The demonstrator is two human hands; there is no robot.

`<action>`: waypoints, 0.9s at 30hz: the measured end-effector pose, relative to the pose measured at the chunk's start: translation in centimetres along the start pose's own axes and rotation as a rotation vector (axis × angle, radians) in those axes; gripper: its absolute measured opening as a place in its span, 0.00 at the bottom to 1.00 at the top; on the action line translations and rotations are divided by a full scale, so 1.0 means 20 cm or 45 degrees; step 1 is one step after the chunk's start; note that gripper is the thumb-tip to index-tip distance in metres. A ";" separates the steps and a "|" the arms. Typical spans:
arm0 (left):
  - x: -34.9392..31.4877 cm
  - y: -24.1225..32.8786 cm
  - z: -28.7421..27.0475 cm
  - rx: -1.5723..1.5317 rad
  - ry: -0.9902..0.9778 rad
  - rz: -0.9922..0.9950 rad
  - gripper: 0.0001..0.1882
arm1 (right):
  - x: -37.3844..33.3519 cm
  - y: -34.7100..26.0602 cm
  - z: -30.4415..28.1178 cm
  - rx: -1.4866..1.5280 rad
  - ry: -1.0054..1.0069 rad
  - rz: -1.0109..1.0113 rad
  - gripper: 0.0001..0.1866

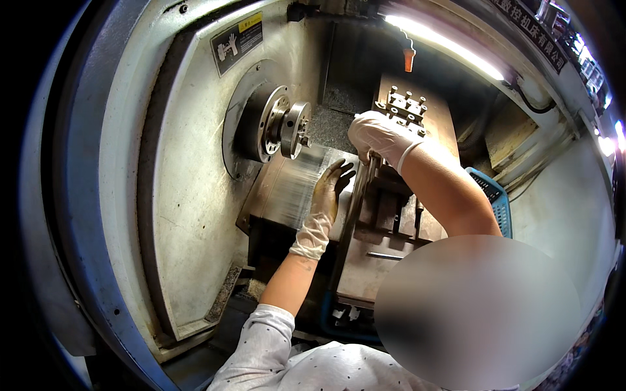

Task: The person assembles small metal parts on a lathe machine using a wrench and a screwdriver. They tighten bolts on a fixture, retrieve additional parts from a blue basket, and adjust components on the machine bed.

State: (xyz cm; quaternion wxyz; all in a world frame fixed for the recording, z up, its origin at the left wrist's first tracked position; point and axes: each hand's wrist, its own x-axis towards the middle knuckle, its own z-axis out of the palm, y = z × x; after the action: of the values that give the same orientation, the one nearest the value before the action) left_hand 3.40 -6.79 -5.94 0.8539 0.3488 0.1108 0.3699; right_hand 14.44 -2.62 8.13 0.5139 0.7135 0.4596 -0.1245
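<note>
I am reaching into a lathe with both hands in pale gloves. My left hand (328, 192), its fingertips darkened with grime, hovers above the metal way cover (287, 189), fingers apart and a little bent, holding nothing that I can see. Further away, my right hand (381, 135) curls downward at the near side of the tool post (409, 107), a block with several upright bolts. Its fingers are closed, and what they grip is hidden beneath the glove. To the left of both hands, the round spindle fixture (297, 130) sticks out from the headstock wall, apart from them.
A long lamp (447, 47) glows along the back, with an orange-tipped hanging piece (409, 60) below it. The slotted cross slide (372, 260) lies under my right arm. A blue plastic basket (499, 202) stands at the right. A warning sign (237, 42) is on the headstock wall (202, 195).
</note>
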 end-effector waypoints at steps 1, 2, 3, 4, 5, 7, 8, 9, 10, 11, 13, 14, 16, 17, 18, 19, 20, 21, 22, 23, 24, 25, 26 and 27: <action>0.03 0.00 0.02 0.041 -0.036 -0.006 0.22 | 0.02 0.01 0.01 0.020 -0.069 0.058 0.21; 0.05 0.02 0.04 0.078 -0.055 -0.004 0.23 | -0.02 0.02 0.01 0.023 0.072 -0.037 0.20; 0.07 0.04 0.04 0.118 -0.064 0.000 0.25 | -0.12 0.02 -0.01 0.022 0.216 -0.142 0.19; 0.15 -0.01 0.04 0.060 -0.195 -0.018 0.32 | -0.23 0.06 0.03 0.039 0.335 -0.205 0.17; 0.17 0.00 0.04 0.193 -0.230 0.054 0.33 | -0.25 0.08 0.05 0.155 0.466 -0.204 0.18; 0.23 -0.01 0.04 0.400 -0.363 0.093 0.35 | -0.41 0.14 0.19 0.440 1.140 -0.468 0.15; 0.22 0.02 0.07 0.493 -0.359 0.145 0.33 | -0.45 0.16 0.32 0.541 1.484 -0.549 0.14; 0.25 0.05 0.05 0.635 -0.362 0.286 0.30 | -0.62 0.16 0.38 0.489 1.590 -0.492 0.13; 0.28 0.02 0.08 0.741 -0.404 0.408 0.28 | -0.70 0.20 0.52 0.543 1.725 -0.478 0.11; 0.29 0.03 0.11 0.824 -0.420 0.501 0.25 | -0.81 0.22 0.61 0.574 1.887 -0.499 0.11; 0.33 0.05 0.12 1.130 -0.433 0.619 0.20 | -1.00 0.24 0.83 0.709 1.801 -0.405 0.12; 0.34 0.06 0.11 1.293 -0.421 0.683 0.19 | -1.05 0.25 0.95 0.762 1.712 -0.342 0.13; 0.35 0.07 0.11 1.560 -0.301 0.813 0.16 | -1.13 0.21 1.19 0.848 1.681 -0.111 0.11; 0.36 0.05 0.11 1.480 -0.282 0.832 0.14 | -1.17 0.18 1.30 0.909 1.621 -0.035 0.11; 0.39 -0.01 0.12 1.373 -0.285 0.844 0.13 | -1.25 0.15 1.40 0.959 1.543 0.072 0.10; 0.40 -0.05 0.11 1.333 -0.232 0.813 0.14 | -1.29 0.12 1.50 1.079 1.468 0.136 0.09; 0.41 -0.07 0.12 1.299 -0.183 0.784 0.15 | -1.31 0.09 1.59 1.203 1.396 0.199 0.08; 0.38 -0.07 0.14 1.133 -0.153 0.689 0.16 | -1.34 0.06 1.65 1.287 1.370 0.246 0.07; 0.37 -0.07 0.15 1.155 -0.127 0.662 0.17 | -1.36 0.03 1.70 1.368 1.342 0.293 0.07; 0.37 -0.06 0.14 1.188 -0.098 0.637 0.18 | -1.37 0.00 1.75 1.458 1.317 0.332 0.06; 0.36 -0.05 0.15 1.221 -0.068 0.614 0.19 | -1.38 -0.02 1.79 1.524 1.311 0.366 0.07; 0.35 -0.04 0.15 1.274 -0.050 0.536 0.20 | -1.38 -0.04 1.82 1.589 1.304 0.400 0.07; 0.35 -0.03 0.15 1.320 -0.026 0.457 0.22 | -1.38 -0.05 1.84 1.646 1.291 0.433 0.07; 0.36 -0.02 0.15 1.364 0.000 0.376 0.23 | -1.37 -0.06 1.86 1.732 1.297 0.412 0.07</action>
State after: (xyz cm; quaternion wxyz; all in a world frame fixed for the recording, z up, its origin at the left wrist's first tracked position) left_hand 9.93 -3.47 -3.46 0.4963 0.7462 0.2331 0.3776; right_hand 9.56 -48.50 8.87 -0.2819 0.8917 0.3523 0.0370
